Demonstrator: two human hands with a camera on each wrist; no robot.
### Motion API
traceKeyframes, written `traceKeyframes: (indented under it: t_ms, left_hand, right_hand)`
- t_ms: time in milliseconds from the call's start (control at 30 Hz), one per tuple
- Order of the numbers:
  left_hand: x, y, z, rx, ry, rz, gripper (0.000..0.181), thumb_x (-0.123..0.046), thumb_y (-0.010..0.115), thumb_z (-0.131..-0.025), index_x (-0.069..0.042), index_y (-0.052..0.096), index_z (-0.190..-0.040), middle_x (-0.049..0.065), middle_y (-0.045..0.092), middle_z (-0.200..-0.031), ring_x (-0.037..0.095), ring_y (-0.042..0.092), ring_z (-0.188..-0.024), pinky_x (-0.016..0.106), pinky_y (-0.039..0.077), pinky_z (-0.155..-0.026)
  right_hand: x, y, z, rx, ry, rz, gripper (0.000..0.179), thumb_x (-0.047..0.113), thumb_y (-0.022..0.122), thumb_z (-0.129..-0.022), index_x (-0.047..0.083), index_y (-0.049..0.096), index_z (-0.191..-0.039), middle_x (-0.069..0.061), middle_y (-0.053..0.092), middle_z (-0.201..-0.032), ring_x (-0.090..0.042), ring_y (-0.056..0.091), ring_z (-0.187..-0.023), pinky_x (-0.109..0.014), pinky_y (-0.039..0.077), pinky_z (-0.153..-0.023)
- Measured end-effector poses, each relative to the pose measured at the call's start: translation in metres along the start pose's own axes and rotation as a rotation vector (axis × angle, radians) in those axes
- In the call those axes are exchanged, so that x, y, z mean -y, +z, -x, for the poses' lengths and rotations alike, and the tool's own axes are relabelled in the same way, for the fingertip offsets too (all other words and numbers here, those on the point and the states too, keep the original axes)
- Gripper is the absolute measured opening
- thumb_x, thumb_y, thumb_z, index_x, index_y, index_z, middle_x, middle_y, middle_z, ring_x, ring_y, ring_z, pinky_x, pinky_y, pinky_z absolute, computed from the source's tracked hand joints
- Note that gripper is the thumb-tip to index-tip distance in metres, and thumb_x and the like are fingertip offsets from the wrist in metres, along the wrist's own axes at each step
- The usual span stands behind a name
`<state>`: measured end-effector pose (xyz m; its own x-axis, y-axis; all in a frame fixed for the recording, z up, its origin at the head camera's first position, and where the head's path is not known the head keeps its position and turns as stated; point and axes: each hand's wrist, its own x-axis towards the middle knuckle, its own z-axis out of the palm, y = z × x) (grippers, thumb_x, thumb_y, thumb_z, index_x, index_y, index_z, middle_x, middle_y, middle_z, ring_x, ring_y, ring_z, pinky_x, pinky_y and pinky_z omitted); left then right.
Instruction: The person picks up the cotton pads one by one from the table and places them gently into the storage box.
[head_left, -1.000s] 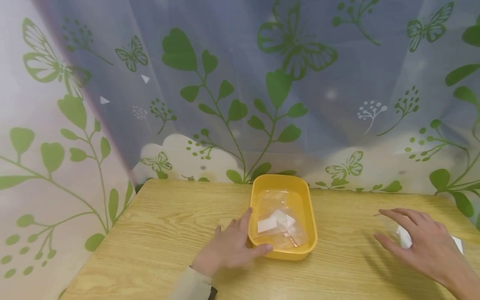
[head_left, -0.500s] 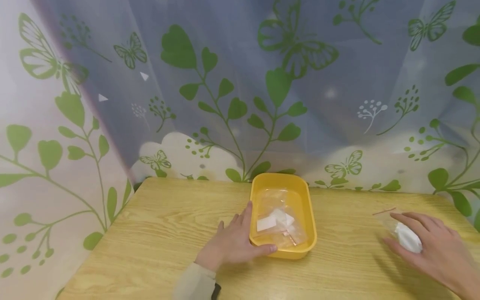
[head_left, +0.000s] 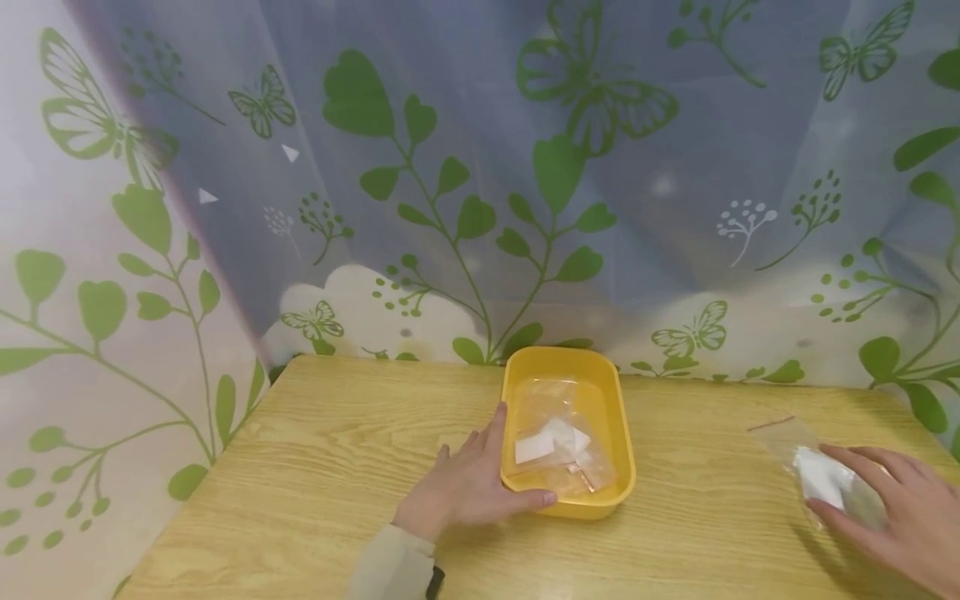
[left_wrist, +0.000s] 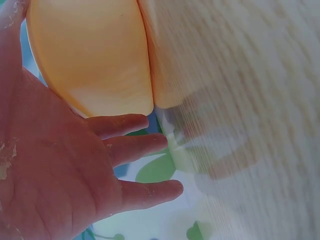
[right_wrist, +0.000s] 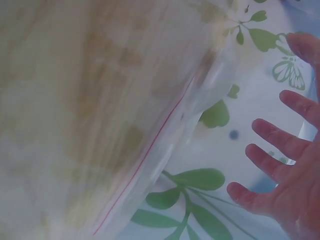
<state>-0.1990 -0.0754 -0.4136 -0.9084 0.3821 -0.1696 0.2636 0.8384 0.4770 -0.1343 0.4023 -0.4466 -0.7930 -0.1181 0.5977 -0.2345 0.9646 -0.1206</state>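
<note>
My left hand (head_left: 476, 492) is beside the yellow bin (head_left: 566, 510), fingers extended along its left wall and thumb at the near rim. In the left wrist view the fingers of the left hand (left_wrist: 55, 165) are straight, next to the bin (left_wrist: 95, 60). Inside the bin lie clear plastic bags (head_left: 551, 392) with white pieces (head_left: 534, 448). At the right, a clear zip bag (head_left: 780, 435) with a red strip holds something white (head_left: 819, 477). My right hand (head_left: 907, 512) overlaps this bag's near right part. The right wrist view shows its fingers (right_wrist: 280, 140) spread, apart from the bag (right_wrist: 165, 145).
A wood-grain table (head_left: 337, 433) bears the bin and the bag. Behind it hangs a curtain (head_left: 450, 167) with green leaves and butterflies, and the bin stands close to it. A paler printed curtain (head_left: 90, 375) runs along the left side.
My right hand has drawn back to the right, uncovering more of the zip bag and its red strip. The bag stays about where it was. My left hand and the bin have hardly moved.
</note>
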Motion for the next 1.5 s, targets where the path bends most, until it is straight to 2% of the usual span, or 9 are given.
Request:
traceKeyframes:
  t_ms: [133,267,433,533,733,1000,1267,1367,1500]
  left_hand:
    - [0.0,0.001,0.0,0.002,-0.004,0.011,0.127,-0.088,0.056,-0.079,-0.021,-0.007,-0.166,0.013,0.025,-0.17,0.04,0.033,-0.153,0.075,0.018,-0.119]
    - [0.001,0.001,0.0,-0.001,-0.009,0.018,0.128,-0.088,0.057,-0.078,-0.021,-0.007,-0.166,0.012,0.026,-0.17,0.039,0.034,-0.152,0.075,0.019,-0.119]
    - [0.0,0.001,0.001,-0.001,-0.007,0.029,0.128,-0.088,0.058,-0.078,-0.021,-0.007,-0.166,0.014,0.031,-0.168,0.039,0.036,-0.152,0.076,0.02,-0.118]
    - [0.0,0.001,0.001,-0.001,-0.004,0.035,0.128,-0.087,0.058,-0.078,-0.021,-0.007,-0.166,0.015,0.033,-0.167,0.039,0.037,-0.151,0.076,0.02,-0.118]
    - [0.0,0.001,0.002,-0.01,0.007,0.048,0.129,-0.088,0.058,-0.077,-0.02,-0.006,-0.166,0.014,0.036,-0.165,0.037,0.04,-0.15,0.076,0.023,-0.117]
    - [0.0,0.002,0.001,-0.008,0.008,0.055,0.129,-0.086,0.06,-0.078,-0.019,-0.007,-0.166,0.013,0.039,-0.164,0.037,0.042,-0.148,0.076,0.025,-0.116]
    - [-0.001,0.0,0.002,-0.006,0.008,0.054,0.128,-0.085,0.061,-0.079,-0.019,-0.007,-0.166,0.014,0.04,-0.163,0.037,0.043,-0.148,0.075,0.025,-0.116]
    - [-0.001,0.0,0.002,-0.003,0.003,0.052,0.128,-0.084,0.061,-0.079,-0.019,-0.007,-0.166,0.015,0.04,-0.163,0.037,0.042,-0.148,0.075,0.025,-0.116]
    - [-0.001,0.0,0.002,0.001,-0.002,0.051,0.128,-0.084,0.061,-0.079,-0.02,-0.008,-0.166,0.016,0.04,-0.163,0.038,0.042,-0.148,0.075,0.025,-0.117]
  right_hand:
    - [-0.006,0.003,0.005,-0.014,0.008,-0.013,0.072,0.049,0.089,-0.07,0.002,0.066,-0.12,-0.032,0.066,-0.107,-0.052,0.056,-0.098,-0.063,0.039,-0.085]
    - [-0.009,0.004,0.008,0.038,0.062,0.022,0.075,0.052,0.087,-0.072,0.001,0.064,-0.122,-0.034,0.065,-0.107,-0.055,0.054,-0.098,-0.066,0.039,-0.085]
    - [-0.017,0.004,0.009,0.183,0.127,0.073,0.08,0.054,0.085,-0.075,0.002,0.059,-0.13,-0.037,0.062,-0.113,-0.061,0.052,-0.101,-0.072,0.04,-0.084]
    - [-0.023,0.005,0.008,0.282,0.129,0.116,0.082,0.057,0.083,-0.077,0.003,0.057,-0.132,-0.038,0.06,-0.117,-0.065,0.052,-0.101,-0.077,0.04,-0.082]
    - [-0.032,0.009,0.007,0.388,0.091,0.193,0.082,0.063,0.081,-0.076,0.003,0.059,-0.129,-0.035,0.062,-0.118,-0.064,0.053,-0.102,-0.078,0.04,-0.083]
    - [-0.041,0.01,-0.001,0.545,0.106,0.24,0.083,0.069,0.069,-0.086,0.002,0.059,-0.132,-0.038,0.061,-0.124,-0.067,0.053,-0.104,-0.079,0.042,-0.081]
    - [-0.038,0.011,-0.008,0.539,0.096,0.235,0.063,0.055,0.074,-0.088,0.004,0.069,-0.124,-0.028,0.07,-0.109,-0.054,0.064,-0.095,-0.069,0.05,-0.074]
    - [-0.036,0.011,-0.008,0.46,0.054,0.223,0.047,0.043,0.08,-0.085,0.009,0.074,-0.116,-0.023,0.072,-0.104,-0.05,0.067,-0.094,-0.066,0.052,-0.072]
    - [-0.033,0.01,-0.006,0.299,-0.032,0.195,0.029,0.026,0.085,-0.079,0.012,0.078,-0.104,-0.015,0.075,-0.091,-0.042,0.069,-0.082,-0.06,0.054,-0.063]
